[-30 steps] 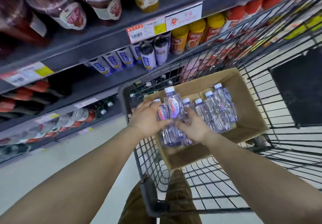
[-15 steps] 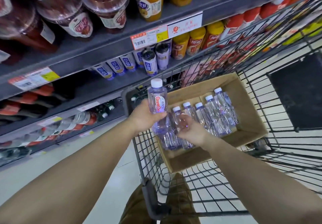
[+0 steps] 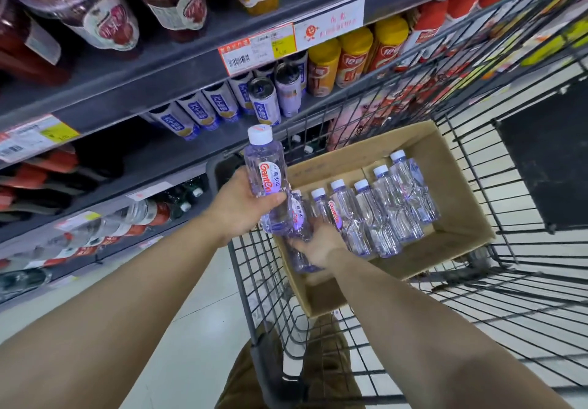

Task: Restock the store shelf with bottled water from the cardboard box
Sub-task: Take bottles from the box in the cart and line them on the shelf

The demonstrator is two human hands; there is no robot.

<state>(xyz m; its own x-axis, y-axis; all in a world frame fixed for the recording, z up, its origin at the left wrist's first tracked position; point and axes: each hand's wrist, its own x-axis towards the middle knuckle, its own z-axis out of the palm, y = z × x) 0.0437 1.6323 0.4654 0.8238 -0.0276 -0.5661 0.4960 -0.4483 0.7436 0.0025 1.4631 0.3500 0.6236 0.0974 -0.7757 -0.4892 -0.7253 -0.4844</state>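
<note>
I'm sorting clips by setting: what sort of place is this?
Most likely a supermarket drinks aisle: grey shelves stocked with bottled and canned drinks, price tags on the shelf edges, and a wire shopping cart holding a cardboard box of water bottles.

Clear plastic, brown cardboard and dark wire are showing here.

The water bottle (image 3: 266,173) is looking like clear, glossy plastic with a smooth white cap and a shiny printed label; the bottles in the box (image 3: 381,214) are showing the same clear, ribbed plastic. The cardboard box (image 3: 458,166) is looking matt, brown and a little rough. The shopping cart (image 3: 525,306) is showing thin dark metal wire with a dull finish. The shelf (image 3: 165,71) is appearing as grey painted metal, matt, with paper price tags (image 3: 257,47). The floor (image 3: 187,345) is shining lightly, like smooth tile.
</note>
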